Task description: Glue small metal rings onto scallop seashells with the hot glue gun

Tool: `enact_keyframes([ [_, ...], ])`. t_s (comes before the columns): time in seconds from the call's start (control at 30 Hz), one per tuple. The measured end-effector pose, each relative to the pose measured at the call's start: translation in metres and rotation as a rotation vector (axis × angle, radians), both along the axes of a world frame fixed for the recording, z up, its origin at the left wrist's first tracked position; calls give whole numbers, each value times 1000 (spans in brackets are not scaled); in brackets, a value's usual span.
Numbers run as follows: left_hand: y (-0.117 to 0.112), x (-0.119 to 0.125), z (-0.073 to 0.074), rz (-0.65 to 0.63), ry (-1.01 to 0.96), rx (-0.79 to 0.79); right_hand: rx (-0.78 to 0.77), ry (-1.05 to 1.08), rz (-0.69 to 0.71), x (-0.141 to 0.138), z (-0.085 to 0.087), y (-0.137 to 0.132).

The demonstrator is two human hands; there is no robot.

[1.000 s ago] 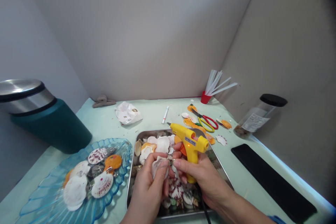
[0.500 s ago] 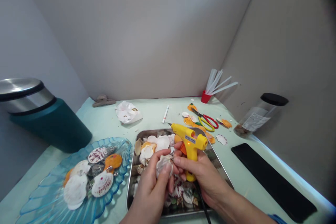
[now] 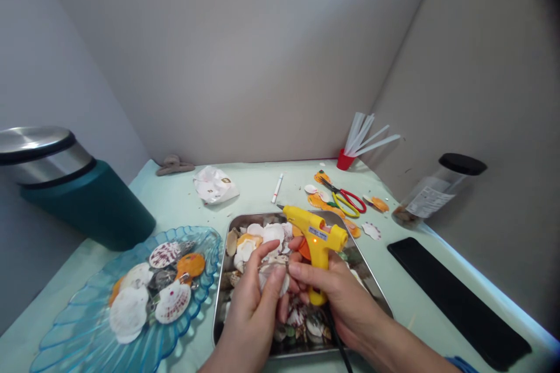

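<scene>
My left hand (image 3: 254, 303) grips a pale scallop shell (image 3: 272, 277) over a metal tray (image 3: 371, 291) full of mixed shells. My right hand (image 3: 339, 297) is wrapped round the handle of a yellow glue gun (image 3: 315, 232), nozzle pointing up and left, orange trigger under my fingers; its thumb and forefinger also pinch the shell's edge. The gun's black cord runs down past my wrist.
A blue glass dish (image 3: 65, 326) with several shells sits at the left. A teal bin with a steel lid (image 3: 65, 186) stands behind it. Scissors (image 3: 345, 201), a red cup of glue sticks (image 3: 345, 160), a jar (image 3: 437, 192), a black strip (image 3: 455, 300), a crumpled wrapper (image 3: 214, 185) and a pen (image 3: 277, 187) lie around.
Both hands with the shell and glue gun have shifted slightly. My left forefinger has lifted and stretched over the shell.
</scene>
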State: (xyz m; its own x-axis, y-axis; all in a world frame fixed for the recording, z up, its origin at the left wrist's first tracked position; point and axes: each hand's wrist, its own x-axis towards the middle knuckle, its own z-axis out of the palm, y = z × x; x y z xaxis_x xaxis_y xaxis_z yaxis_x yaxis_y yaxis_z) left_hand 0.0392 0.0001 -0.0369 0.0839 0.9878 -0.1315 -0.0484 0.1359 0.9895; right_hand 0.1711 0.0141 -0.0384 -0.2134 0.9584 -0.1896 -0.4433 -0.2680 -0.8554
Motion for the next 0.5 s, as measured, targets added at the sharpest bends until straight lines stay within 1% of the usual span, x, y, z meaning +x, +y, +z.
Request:
enact_keyframes([
  [0.17, -1, 1, -2, 33, 12, 13, 37, -46, -5, -2, -2, -1],
  [0.37, -2, 1, -4, 176, 142, 146, 85, -90, 1, -3, 0, -2],
  [0.43, -2, 0, -4, 160, 188, 157, 95, -94, -11, -3, 0, -3],
  [0.5, -2, -1, -4, 85, 203, 127, 100, -90, -26, -3, -1, -3],
])
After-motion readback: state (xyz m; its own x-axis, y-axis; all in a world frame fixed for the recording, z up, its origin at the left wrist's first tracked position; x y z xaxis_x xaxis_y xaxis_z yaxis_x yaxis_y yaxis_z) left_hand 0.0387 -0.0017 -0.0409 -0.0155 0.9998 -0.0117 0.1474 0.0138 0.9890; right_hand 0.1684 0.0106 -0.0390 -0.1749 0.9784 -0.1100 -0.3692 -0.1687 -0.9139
